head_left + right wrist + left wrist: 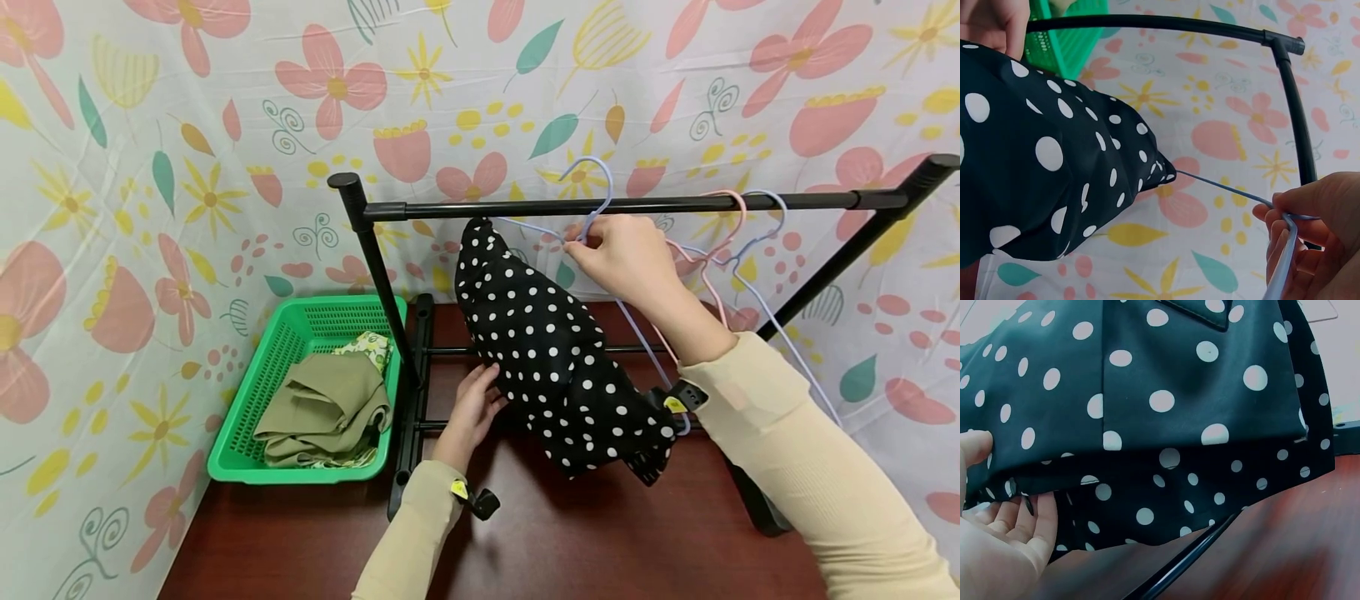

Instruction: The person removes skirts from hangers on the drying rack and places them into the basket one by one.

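A black garment (532,342) with white polka dots hangs slanting below the rack's rod, one end drawn to a point on a lavender hanger (602,177). The right hand (626,254) pinches that hanger at its neck, just under the rod; its hook rises above the rod. In the right wrist view, a thin hanger arm runs from the right hand (1316,231) into the garment's tip. The left hand (474,408) holds the garment's lower left side. In the left wrist view, the left hand's thumb (975,447) lies in front of the hem, its fingers underneath.
The black rack (480,210) stands on a dark red-brown table (555,533). A pink hanger (738,208) and another lavender hanger (780,221) hang on the rod at the right. A green basket (232,442) with folded olive cloth (322,408) sits left. Floral curtain surrounds everything.
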`<state>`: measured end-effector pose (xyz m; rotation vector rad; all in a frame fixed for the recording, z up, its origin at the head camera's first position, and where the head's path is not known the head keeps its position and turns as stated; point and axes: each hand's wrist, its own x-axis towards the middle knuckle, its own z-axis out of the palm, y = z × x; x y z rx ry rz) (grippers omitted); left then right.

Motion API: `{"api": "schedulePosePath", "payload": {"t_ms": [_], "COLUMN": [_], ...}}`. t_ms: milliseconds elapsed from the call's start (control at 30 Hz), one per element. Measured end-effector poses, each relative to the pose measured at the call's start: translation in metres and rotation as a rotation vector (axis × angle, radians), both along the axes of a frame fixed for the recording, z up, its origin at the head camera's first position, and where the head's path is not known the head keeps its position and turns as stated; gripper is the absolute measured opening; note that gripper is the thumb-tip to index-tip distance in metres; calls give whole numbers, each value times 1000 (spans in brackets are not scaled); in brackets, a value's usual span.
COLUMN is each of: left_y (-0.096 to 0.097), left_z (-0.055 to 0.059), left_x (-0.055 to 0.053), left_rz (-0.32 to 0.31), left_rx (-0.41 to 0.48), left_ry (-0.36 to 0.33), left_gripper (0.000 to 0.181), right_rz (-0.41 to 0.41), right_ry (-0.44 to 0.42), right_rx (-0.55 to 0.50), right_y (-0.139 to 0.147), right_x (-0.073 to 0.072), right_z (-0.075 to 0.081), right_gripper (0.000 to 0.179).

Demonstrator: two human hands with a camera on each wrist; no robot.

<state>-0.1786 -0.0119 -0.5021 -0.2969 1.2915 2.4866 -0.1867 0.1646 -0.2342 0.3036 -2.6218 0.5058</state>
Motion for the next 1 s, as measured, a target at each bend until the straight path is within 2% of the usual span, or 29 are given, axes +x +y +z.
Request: {"api": "schedulePosePath", "payload": {"t_ms": [333,767,1000], "left_y": [-12,-30,-37], "left_z": [6,23,38], "left_x": [4,5,8], "left_rz": [17,61,74], "left_rx": [-67,-100,-158], "left_ry": [52,108,136], "left_gripper": [52,42,17], "right_rz": [-18,-41,-48], "right_ry": [-20,-9,6], "right_rx": [-7,-21,-18], "right_y": [4,8,9], "right_x": [-1,-2,-2], "right_z": [-2,-4,-4], "right_gripper": [44,43,41]}}
